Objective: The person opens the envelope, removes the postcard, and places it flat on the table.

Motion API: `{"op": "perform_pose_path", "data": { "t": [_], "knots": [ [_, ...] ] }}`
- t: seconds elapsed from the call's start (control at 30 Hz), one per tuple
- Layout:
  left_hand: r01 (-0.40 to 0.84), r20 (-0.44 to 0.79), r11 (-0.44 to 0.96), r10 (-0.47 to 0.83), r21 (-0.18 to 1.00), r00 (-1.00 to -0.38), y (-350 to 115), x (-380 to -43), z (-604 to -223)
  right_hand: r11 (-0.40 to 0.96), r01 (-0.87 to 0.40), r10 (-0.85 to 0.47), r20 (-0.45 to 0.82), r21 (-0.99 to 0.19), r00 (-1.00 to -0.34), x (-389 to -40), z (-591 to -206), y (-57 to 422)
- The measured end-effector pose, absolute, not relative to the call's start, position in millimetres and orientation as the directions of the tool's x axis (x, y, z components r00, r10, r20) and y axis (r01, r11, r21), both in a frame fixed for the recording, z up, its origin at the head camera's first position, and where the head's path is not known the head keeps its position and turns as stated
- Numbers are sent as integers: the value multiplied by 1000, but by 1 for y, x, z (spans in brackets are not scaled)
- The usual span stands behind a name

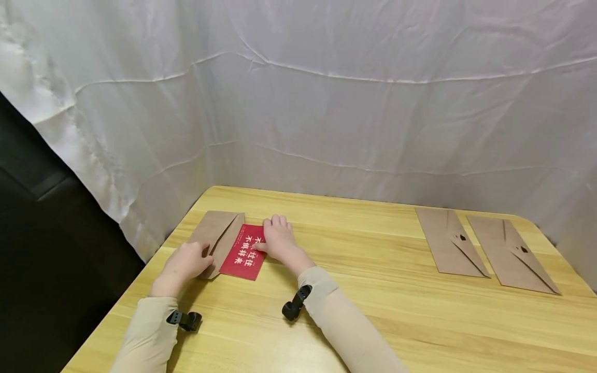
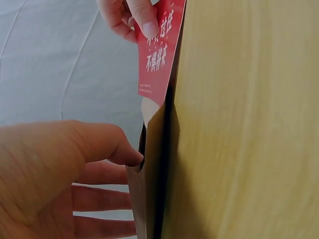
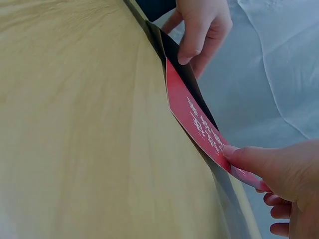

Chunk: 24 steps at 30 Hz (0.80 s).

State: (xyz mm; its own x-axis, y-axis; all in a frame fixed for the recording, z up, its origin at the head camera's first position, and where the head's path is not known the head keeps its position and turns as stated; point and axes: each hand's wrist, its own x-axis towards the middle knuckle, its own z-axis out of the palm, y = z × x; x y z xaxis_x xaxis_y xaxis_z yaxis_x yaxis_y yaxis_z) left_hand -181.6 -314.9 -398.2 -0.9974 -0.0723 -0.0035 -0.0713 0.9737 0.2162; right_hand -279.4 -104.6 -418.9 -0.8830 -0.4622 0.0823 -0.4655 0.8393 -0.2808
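A brown paper envelope (image 1: 213, 228) lies on the left part of the table. My left hand (image 1: 185, 263) grips its near side, and in the left wrist view the thumb (image 2: 130, 155) presses into the open mouth while the fingers stay outside. A red card (image 1: 244, 261) with white lettering lies partly over the envelope's flap. My right hand (image 1: 281, 239) pinches the card at its far right edge, thumb on the printed face. The right wrist view has the card (image 3: 192, 114) slightly bent, one end right at the envelope's dark opening.
Two more brown envelopes (image 1: 450, 243) (image 1: 512, 254) with small dark marks on their flaps lie side by side on the right of the wooden table (image 1: 354, 269). A pale curtain (image 1: 350, 114) hangs behind the table. Something black (image 1: 51, 248) stands beyond its left edge.
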Motion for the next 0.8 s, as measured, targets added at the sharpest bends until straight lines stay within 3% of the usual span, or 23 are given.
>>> {"op": "perform_pose_path", "data": {
  "t": [0.8],
  "knots": [
    [-81,-42,973,-73,217,-996,-327,-180,-402,837,-452,-451,78,-310,-889,-285,-426,-98]
  ]
}}
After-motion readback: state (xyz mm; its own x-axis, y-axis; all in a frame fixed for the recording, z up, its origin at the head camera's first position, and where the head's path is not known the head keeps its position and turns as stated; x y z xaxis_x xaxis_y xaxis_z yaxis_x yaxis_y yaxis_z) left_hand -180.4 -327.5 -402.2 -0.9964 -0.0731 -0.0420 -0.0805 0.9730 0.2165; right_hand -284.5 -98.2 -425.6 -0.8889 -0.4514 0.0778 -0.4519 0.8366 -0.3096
